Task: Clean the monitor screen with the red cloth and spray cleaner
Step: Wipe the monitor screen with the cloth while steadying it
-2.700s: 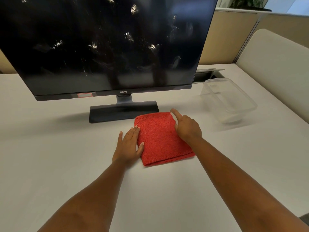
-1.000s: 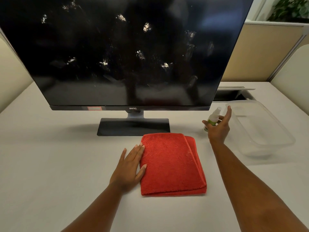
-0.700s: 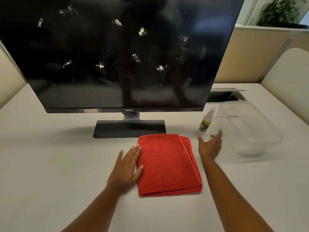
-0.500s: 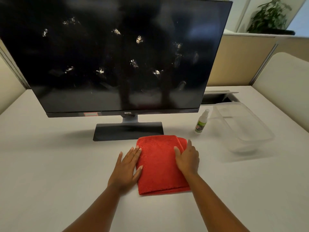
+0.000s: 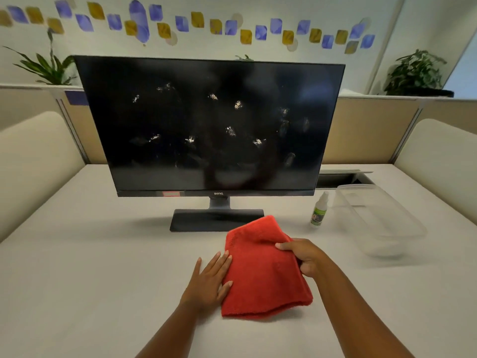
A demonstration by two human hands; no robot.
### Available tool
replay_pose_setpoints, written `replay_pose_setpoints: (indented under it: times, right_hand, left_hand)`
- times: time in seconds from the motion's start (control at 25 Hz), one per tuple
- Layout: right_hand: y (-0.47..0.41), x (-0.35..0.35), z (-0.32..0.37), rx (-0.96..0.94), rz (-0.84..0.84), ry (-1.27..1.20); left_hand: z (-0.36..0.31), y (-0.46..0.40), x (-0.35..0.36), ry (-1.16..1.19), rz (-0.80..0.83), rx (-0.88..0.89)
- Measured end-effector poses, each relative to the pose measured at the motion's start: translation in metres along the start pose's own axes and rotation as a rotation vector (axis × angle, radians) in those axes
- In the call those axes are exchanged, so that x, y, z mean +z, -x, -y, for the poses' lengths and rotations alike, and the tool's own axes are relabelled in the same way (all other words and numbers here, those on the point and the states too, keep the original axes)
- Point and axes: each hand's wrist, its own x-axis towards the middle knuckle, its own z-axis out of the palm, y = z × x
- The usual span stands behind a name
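The black monitor point(image 5: 206, 125) stands on its base at the middle of the white table, its dark screen dotted with pale smudges. In front of the base is the folded red cloth point(image 5: 260, 275). My right hand point(image 5: 304, 257) grips the cloth's right edge, thumb on top, and that side is lifted off the table. My left hand point(image 5: 210, 280) lies flat with straight fingers, touching the cloth's left edge. A small spray bottle point(image 5: 318, 211) with a white cap and green label stands upright to the right of the monitor base, apart from both hands.
A clear plastic container point(image 5: 402, 228) sits right of the spray bottle. An open cable slot point(image 5: 340, 178) lies behind it in the table point(image 5: 90, 267). Padded beige seat backs flank the table left and right; a partition with plants runs behind.
My right hand set the spray bottle down beside the container, came back to the cloth and now grips and lifts its right edge. The left hand stayed flat. The camera tilted up.
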Motion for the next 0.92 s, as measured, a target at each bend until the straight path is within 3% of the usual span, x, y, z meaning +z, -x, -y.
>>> replay_pose_setpoints:
  times: [0.04, 0.2, 0.48, 0.84, 0.92]
  right_hand:
    - [0.004, 0.004, 0.002, -0.006, 0.019, -0.019]
    - [0.025, 0.027, 0.012, -0.060, 0.078, -0.105]
    - [0.053, 0.089, 0.049, -0.195, 0.167, -0.353]
    - [0.086, 0.197, 0.138, -0.575, 0.026, -0.470]
    - [0.088, 0.221, 0.167, -0.737, -0.112, -0.464]
  left_hand:
    - [0.003, 0.001, -0.006, -0.036, 0.071, -0.044]
    - [0.027, 0.011, -0.030, -0.143, 0.035, -0.165]
    - [0.098, 0.008, -0.115, -0.287, -0.268, -0.180]
    - [0.198, -0.036, -0.274, -0.280, -0.645, -0.190]
    - [0.207, -0.051, -0.309, -0.285, -0.699, -0.190]
